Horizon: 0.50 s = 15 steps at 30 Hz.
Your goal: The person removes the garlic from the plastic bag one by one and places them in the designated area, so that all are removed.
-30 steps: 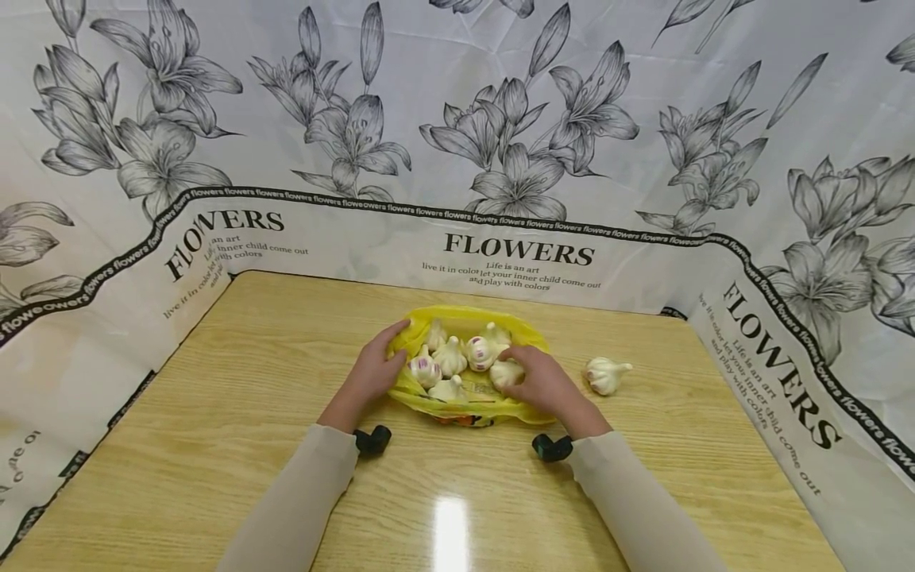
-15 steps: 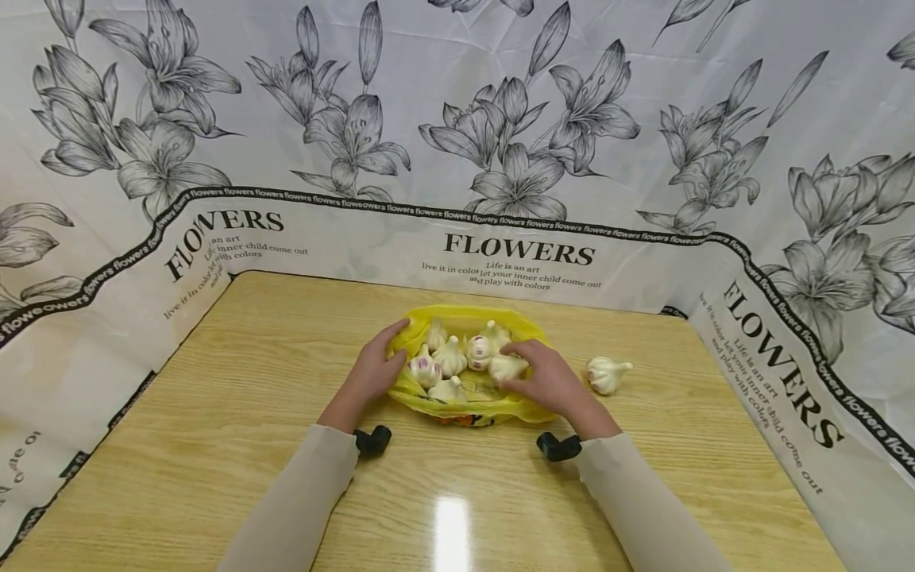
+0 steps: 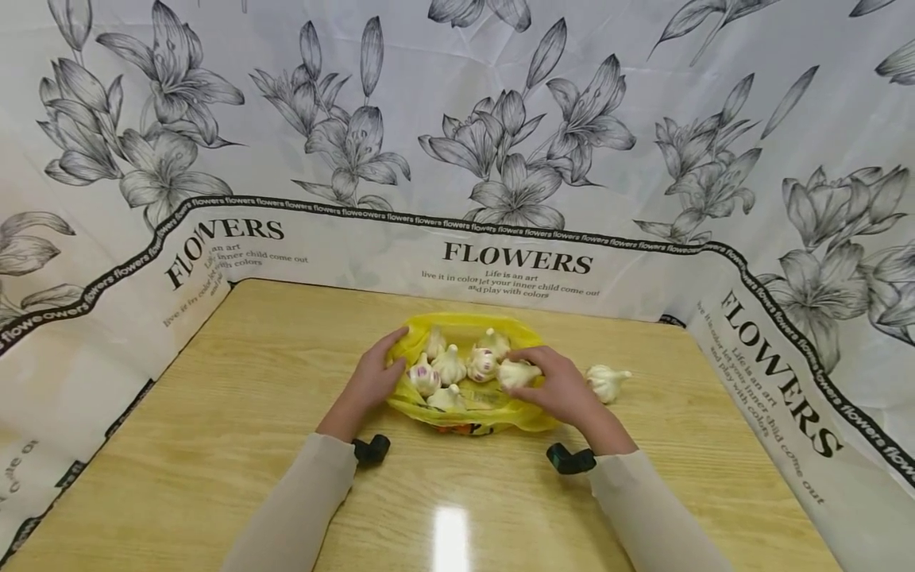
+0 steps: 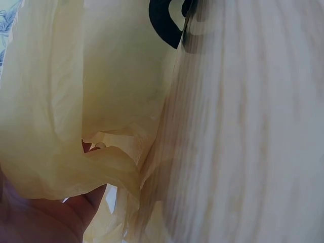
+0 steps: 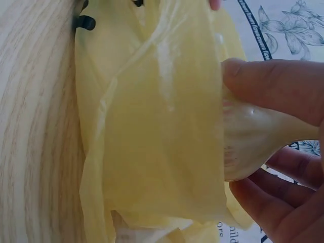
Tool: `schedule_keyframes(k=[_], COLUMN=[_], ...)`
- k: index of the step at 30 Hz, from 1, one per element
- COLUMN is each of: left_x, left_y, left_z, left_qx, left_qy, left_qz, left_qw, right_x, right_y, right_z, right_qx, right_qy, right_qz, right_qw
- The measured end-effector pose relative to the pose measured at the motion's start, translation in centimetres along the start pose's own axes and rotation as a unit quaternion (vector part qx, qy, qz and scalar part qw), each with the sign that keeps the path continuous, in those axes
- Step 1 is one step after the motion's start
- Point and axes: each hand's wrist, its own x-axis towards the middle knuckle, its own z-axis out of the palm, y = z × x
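Observation:
A yellow plastic bag (image 3: 493,417) lies with its mouth spread, and several garlic bulbs (image 3: 449,365) rest inside. The left hand (image 3: 369,384) grips the bag's left rim; in the left wrist view, yellow film (image 4: 45,101) hides most of its fingers. At the bag's right side the right hand (image 3: 565,391) holds one garlic bulb (image 3: 516,374) between thumb and fingers. Seen from the right wrist, that bulb (image 5: 248,136) is partly behind the bag film (image 5: 162,126), with the thumb above it and fingers below.
Another garlic bulb (image 3: 606,384) lies on the wooden table (image 3: 400,508), right of the bag. A white cloth with flower print (image 3: 357,238) stands behind and along both sides of the table. Dark curved pieces (image 3: 570,458) sit at both wrists.
The right hand has moved slightly right, and the bulb between its fingers has shifted right with it. The left hand stays at the bag's rim. The head view has tilted slightly.

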Motion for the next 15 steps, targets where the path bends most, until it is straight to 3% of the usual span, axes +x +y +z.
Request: schedule_keyframes(k=[15], left_x=[-0.3], left_y=[0.2], left_z=[-0.1], left_qx=[0.003], left_qy=[-0.005], left_qz=[0.000], left_qw=[1.0000], right_x=[-1.8], right_y=[2.1], right_z=[-2.4], right_qx=[0.021], right_qy=[0.041], right_qz=[0.004], right_qw=[0.9989])
